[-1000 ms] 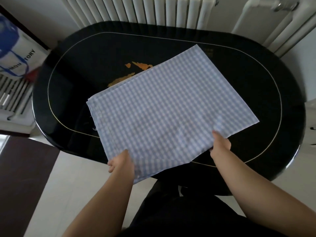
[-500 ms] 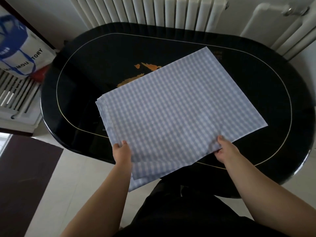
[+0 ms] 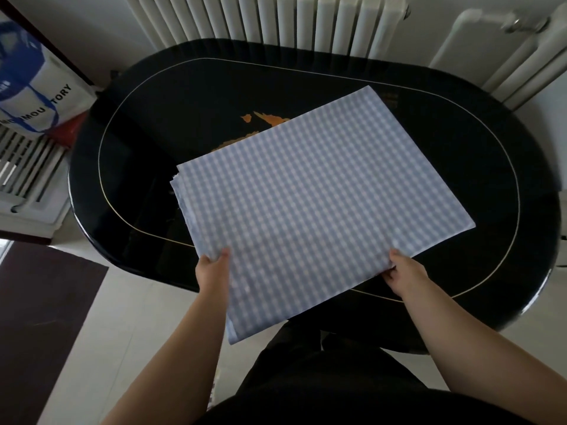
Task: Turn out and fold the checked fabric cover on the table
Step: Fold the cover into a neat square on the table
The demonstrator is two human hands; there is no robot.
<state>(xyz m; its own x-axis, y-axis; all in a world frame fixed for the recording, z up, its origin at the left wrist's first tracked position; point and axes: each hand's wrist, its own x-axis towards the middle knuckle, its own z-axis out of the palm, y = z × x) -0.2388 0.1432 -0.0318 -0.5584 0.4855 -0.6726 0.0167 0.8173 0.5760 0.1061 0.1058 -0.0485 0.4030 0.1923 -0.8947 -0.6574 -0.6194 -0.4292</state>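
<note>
The pale blue and white checked fabric cover (image 3: 310, 204) lies flat on the black oval table (image 3: 184, 96) as a tilted rectangle. Its near corner hangs over the table's front edge. My left hand (image 3: 213, 268) pinches the cover's near left edge, thumb on top and fingers under the cloth. My right hand (image 3: 405, 271) grips the near right edge in the same way. Layered edges show at the cover's left side.
A white radiator (image 3: 276, 19) stands behind the table, with white pipes (image 3: 503, 47) at the back right. A white and blue bag (image 3: 36, 87) sits at the left above a vent. An orange pattern (image 3: 267, 119) shows on the tabletop beside the cover. A dark mat (image 3: 40, 317) lies on the floor.
Both hands have slid outward along the near edge, and the loose flap at the front has been drawn flat. The cover hangs further over the front edge.
</note>
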